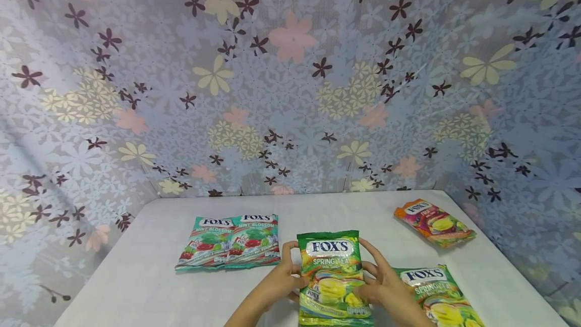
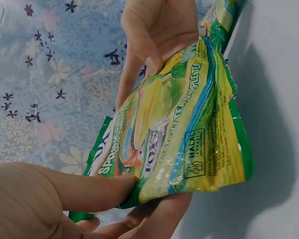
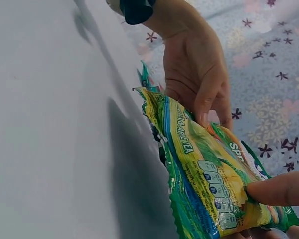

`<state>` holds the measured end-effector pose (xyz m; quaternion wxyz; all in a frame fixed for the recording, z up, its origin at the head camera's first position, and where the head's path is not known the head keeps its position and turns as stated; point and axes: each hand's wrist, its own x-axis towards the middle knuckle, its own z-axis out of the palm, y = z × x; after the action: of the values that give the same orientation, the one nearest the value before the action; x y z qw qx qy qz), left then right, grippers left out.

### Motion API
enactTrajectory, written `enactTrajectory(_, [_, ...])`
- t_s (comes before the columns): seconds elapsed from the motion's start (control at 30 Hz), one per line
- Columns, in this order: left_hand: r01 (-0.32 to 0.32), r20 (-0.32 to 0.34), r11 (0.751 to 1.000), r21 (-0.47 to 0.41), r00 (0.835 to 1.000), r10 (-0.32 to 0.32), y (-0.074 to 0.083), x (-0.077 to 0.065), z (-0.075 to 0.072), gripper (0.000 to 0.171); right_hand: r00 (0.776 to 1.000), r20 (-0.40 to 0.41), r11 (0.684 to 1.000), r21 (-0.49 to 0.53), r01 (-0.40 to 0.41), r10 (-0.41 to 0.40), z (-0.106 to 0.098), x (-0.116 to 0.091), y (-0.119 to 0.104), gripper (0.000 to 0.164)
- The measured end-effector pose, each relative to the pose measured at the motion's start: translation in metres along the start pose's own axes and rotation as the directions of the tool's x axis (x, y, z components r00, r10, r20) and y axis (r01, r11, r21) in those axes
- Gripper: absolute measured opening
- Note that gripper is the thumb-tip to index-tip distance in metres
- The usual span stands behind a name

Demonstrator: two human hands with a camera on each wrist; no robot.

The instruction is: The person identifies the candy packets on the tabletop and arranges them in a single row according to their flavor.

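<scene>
Both hands hold one green and yellow FOX'S Spring Tea candy bag point(image 1: 333, 271) by its two sides, front face toward the head camera. My left hand point(image 1: 282, 280) pinches the left edge, thumb on the front and fingers behind. On the opposite edge my right hand point(image 1: 386, 286) grips in the same way. In the left wrist view the candy bag point(image 2: 164, 124) is raised off the table, its shadow falling on the white cloth. The right wrist view shows the bag point(image 3: 204, 169) bulging between both thumbs. The fingers behind it are partly hidden.
Two overlapping Mint Blossom bags point(image 1: 254, 241) lie at the left of the white table point(image 1: 150, 266). A second Spring Tea bag point(image 1: 440, 294) lies at the right, partly behind the right forearm. Farther back is an orange and purple FOX'S bag point(image 1: 433, 222). Flowered cloth point(image 1: 290, 115) hangs behind.
</scene>
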<state>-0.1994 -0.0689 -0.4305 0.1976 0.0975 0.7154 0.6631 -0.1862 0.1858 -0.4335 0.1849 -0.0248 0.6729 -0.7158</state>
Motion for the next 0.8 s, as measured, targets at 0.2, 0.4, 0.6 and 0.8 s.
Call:
enactTrajectory(0.2, [0.007,0.001,0.998,0.069,1.000,-0.007,0.0006,0.0012,-0.0026,0.070,1.000,-0.011,1.000,0.006,0.014,-0.014,0.0030,0.0004,0.0009,0.101])
enactTrajectory(0.4, [0.012,-0.017,0.994,0.111,1.000,-0.010,-0.0027,0.0032,-0.0046,0.073,0.996,-0.016,0.996,-0.031,0.088,-0.088,0.0063,0.0011,0.0023,0.099])
enactTrajectory(0.6, [0.007,-0.027,0.992,0.126,1.000,-0.004,-0.0071,0.0043,-0.0045,0.074,0.989,-0.037,0.984,-0.108,0.141,-0.146,0.0084,0.0004,0.0055,0.095])
enactTrajectory(0.8, [0.010,-0.022,0.992,0.126,1.000,-0.007,-0.0076,0.0031,-0.0053,0.076,0.993,-0.025,0.990,-0.082,0.112,-0.114,0.0072,0.0006,0.0077,0.098])
